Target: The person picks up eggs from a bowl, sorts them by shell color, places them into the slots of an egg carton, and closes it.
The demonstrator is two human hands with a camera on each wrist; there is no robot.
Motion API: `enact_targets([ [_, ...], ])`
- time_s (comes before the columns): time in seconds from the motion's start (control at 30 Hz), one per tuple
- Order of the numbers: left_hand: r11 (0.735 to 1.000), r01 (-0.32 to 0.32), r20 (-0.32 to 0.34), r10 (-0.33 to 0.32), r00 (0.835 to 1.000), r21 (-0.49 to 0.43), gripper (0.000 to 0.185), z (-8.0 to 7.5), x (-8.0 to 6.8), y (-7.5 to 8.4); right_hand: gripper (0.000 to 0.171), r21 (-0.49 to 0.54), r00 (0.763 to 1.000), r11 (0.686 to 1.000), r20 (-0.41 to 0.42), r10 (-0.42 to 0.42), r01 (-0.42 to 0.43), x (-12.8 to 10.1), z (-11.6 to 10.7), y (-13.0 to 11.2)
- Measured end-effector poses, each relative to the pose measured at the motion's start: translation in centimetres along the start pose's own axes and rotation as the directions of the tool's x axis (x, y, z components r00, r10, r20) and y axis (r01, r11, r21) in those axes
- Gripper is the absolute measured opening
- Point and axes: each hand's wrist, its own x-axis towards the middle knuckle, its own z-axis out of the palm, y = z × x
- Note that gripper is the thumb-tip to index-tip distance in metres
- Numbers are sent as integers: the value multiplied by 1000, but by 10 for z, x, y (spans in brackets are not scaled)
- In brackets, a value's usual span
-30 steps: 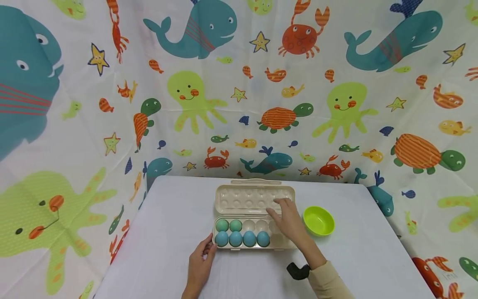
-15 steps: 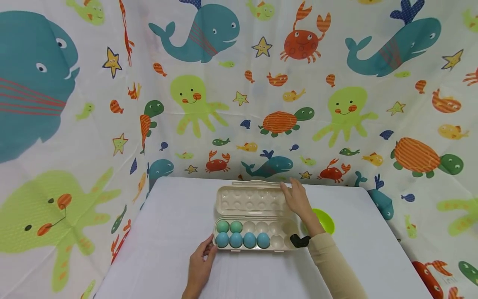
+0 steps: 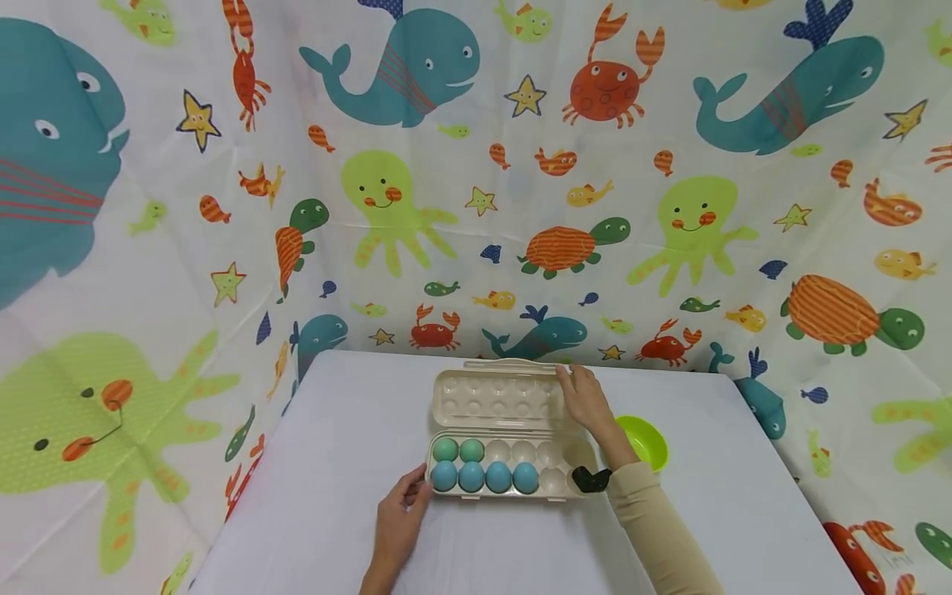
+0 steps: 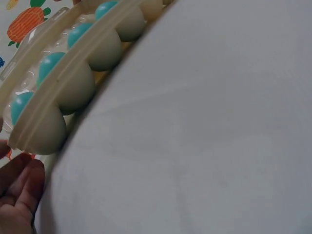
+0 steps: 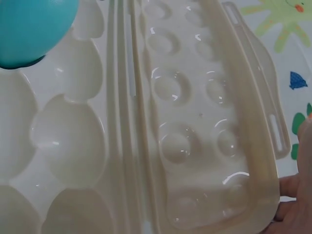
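Note:
A cream plastic egg carton [image 3: 513, 494] lies open on the table, its lid [image 3: 494, 397] folded back toward the wall. In its left part sit two green eggs [image 3: 472, 450] behind several blue eggs [image 3: 498, 477]; the cups at the right hold none. My left hand [image 3: 399, 521] grips the carton's left end, with its fingers [image 4: 27, 178] at the corner in the left wrist view. At the lid's far right corner, my right hand [image 3: 591, 405] holds the edge, fingertips [image 5: 286, 210] tucked at the rim in the right wrist view.
A lime green bowl [image 3: 649, 442] stands right of the carton, partly behind the right forearm. The white-covered table [image 3: 320, 446] meets a curtain [image 3: 446, 190] printed with sea animals at the back and sides. A black wrist camera [image 3: 591, 479] overlaps the carton's right end.
My right hand has moved from above the carton's right half to the lid's far right corner and holds its edge. The left hand stays at the carton's left end.

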Motion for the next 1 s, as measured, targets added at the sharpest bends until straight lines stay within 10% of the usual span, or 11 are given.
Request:
enact_targets([
  [0.2, 993, 116, -96, -116, 989, -6, 45, -3, 40, 29, 71, 1, 1000, 1000, -10, 0, 0, 1, -2, 1],
  [0.53, 983, 142, 173, -161, 972, 118, 66, 7, 132, 97, 70, 19, 1000, 1000, -16, 0, 1, 3, 1, 3],
  [1.0, 975, 108, 217, -149, 965, 192, 70, 42, 125, 126, 64, 31, 997, 998, -48, -56, 57, -17, -6, 7],
])
